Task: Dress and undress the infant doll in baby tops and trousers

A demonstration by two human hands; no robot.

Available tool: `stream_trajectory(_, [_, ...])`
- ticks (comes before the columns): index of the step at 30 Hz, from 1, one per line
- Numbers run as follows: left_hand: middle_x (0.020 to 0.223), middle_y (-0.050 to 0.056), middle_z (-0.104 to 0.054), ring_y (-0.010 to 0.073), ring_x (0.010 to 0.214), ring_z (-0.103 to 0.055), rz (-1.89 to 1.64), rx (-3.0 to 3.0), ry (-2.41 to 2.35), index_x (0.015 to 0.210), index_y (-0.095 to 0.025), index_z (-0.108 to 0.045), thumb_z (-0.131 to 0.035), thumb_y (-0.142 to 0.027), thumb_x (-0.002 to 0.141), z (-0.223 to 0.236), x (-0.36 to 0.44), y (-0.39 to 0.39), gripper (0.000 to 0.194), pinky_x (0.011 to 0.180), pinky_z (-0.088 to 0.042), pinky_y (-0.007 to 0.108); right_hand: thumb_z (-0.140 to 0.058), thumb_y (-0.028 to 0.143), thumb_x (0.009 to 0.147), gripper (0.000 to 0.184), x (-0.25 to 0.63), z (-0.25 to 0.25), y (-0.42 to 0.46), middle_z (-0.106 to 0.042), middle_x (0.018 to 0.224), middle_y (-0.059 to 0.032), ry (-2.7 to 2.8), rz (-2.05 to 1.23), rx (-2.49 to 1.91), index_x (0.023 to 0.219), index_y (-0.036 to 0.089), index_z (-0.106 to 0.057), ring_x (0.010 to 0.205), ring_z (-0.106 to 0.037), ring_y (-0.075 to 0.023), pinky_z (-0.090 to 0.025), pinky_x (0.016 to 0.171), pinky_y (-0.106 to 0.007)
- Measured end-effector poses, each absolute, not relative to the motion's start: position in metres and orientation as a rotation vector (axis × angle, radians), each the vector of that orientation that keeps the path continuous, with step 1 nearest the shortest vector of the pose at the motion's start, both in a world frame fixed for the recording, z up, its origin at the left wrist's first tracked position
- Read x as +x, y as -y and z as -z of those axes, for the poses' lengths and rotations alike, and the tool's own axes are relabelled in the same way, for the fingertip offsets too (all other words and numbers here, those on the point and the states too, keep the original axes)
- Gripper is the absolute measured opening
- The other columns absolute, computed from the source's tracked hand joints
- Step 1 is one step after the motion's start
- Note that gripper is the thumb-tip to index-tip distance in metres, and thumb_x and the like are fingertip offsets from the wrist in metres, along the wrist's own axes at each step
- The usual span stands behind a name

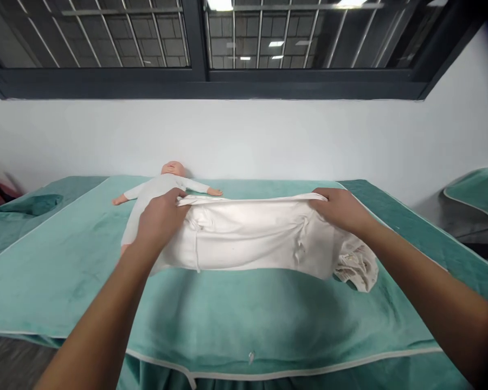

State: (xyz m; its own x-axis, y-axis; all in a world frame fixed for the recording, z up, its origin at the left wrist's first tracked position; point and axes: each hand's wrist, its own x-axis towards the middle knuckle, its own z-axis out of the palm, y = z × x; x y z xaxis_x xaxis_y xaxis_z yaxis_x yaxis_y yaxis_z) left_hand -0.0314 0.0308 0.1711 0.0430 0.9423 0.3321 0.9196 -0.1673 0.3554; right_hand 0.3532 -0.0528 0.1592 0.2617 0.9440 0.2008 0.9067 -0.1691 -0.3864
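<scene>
A white cloth garment (252, 235) is stretched between both my hands above a teal-covered table (228, 319). My left hand (159, 219) is closed on the cloth's upper left edge. My right hand (341, 210) grips the upper right edge, and a bunched end of the cloth hangs down below it. Behind my left hand lies a baby doll (154, 192) in a pale one-piece suit, on its back with arms spread and head toward the wall. The cloth and my hand hide its legs.
A white wall (268, 141) runs behind the table, with dark-framed windows above. A folded teal cloth (30, 205) lies at the far left. Another teal-covered surface (477, 189) stands at the right, across a gap.
</scene>
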Motion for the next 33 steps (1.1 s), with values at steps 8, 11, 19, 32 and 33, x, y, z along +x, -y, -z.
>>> stream_trajectory(8, [0.138,0.02,-0.054,0.0333,0.128,-0.052,-0.68,2.668,-1.795,0.125,-0.014,-0.057,-0.046,-0.018,0.09,-0.09,0.035,-0.036,0.037,0.105,-0.042,0.049,-0.044,0.011,0.089,0.032,0.285,-0.073,0.022,-0.061,0.121,-0.0215,1.981,0.298,-2.128,0.115,0.01,-0.061,0.104,-0.058,-0.0288,-0.044,0.085,-0.038])
stream_trajectory(11, [0.133,0.011,-0.06,0.023,0.126,-0.055,-0.542,2.679,-1.476,0.121,-0.016,-0.059,-0.032,-0.013,0.096,-0.057,0.057,-0.025,0.037,0.107,-0.043,0.035,-0.041,0.017,0.096,0.029,0.251,-0.034,0.016,-0.06,0.124,-0.0166,2.027,0.106,-1.959,0.119,0.012,-0.059,0.114,-0.055,-0.0247,-0.042,0.098,-0.035])
stream_trajectory(19, [0.131,0.022,-0.06,0.0351,0.128,-0.052,-0.46,2.244,-1.856,0.113,-0.011,-0.061,-0.045,-0.024,0.093,-0.032,0.093,-0.086,0.028,0.109,-0.041,0.049,-0.042,0.032,0.1,0.054,0.232,-0.002,-0.038,-0.038,0.152,-0.0246,1.702,-0.009,-2.235,0.145,0.003,-0.042,0.14,-0.036,-0.0359,-0.027,0.114,-0.048])
stream_trajectory(32, [0.156,0.023,-0.034,0.0344,0.147,-0.027,-0.743,1.783,-2.11,0.146,0.0,-0.031,-0.037,-0.031,0.095,-0.034,0.13,-0.135,0.06,0.115,-0.036,0.049,-0.03,0.011,0.095,0.054,0.264,-0.004,-0.09,-0.034,0.158,-0.0129,1.788,0.175,-2.083,0.149,0.008,-0.039,0.143,-0.029,-0.0287,-0.029,0.116,-0.042])
stream_trajectory(33, [0.157,0.022,-0.032,0.0341,0.148,-0.024,-0.745,1.792,-2.11,0.148,-0.001,-0.028,-0.037,-0.032,0.095,-0.033,0.129,-0.139,0.062,0.114,-0.038,0.051,-0.031,0.012,0.096,0.055,0.268,-0.002,-0.092,-0.036,0.157,-0.0133,1.831,0.211,-2.064,0.149,0.006,-0.038,0.142,-0.03,-0.0291,-0.029,0.116,-0.042])
